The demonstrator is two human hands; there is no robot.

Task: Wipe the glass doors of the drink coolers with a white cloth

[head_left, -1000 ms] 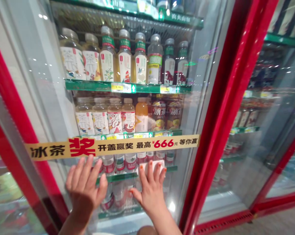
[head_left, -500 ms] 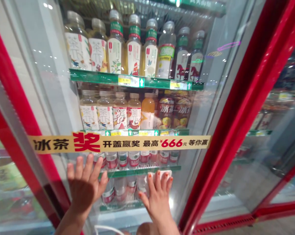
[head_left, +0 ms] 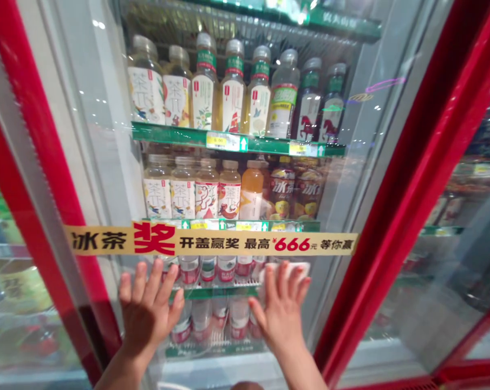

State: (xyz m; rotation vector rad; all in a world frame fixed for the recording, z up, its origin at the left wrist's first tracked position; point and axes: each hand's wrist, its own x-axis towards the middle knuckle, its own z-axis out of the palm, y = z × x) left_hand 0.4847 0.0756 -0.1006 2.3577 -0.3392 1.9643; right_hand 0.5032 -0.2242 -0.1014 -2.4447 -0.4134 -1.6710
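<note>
My left hand (head_left: 147,309) lies flat with spread fingers on the glass door (head_left: 106,162) of a red-framed drinks cooler, just below a yellow printed banner (head_left: 210,242). My right hand (head_left: 281,309) presses on the same glass, its fingers over a white pad (head_left: 287,269). Behind the glass stand rows of bottled tea drinks (head_left: 206,92) and orange drinks (head_left: 252,189). Lower bottles with red labels (head_left: 200,319) sit directly behind my hands.
Green shelf edges with price tags (head_left: 236,142) run across the cooler. Its red door frame (head_left: 407,189) separates this door from a second glass door with more stocked shelves (head_left: 443,216). Another red frame (head_left: 37,135) stands at the left, with colourful goods beyond it.
The view has shifted, so the cooler and banner sit further right in the frame. My right hand and the white pad have slid right and slightly up the glass; my left hand stays flat.
</note>
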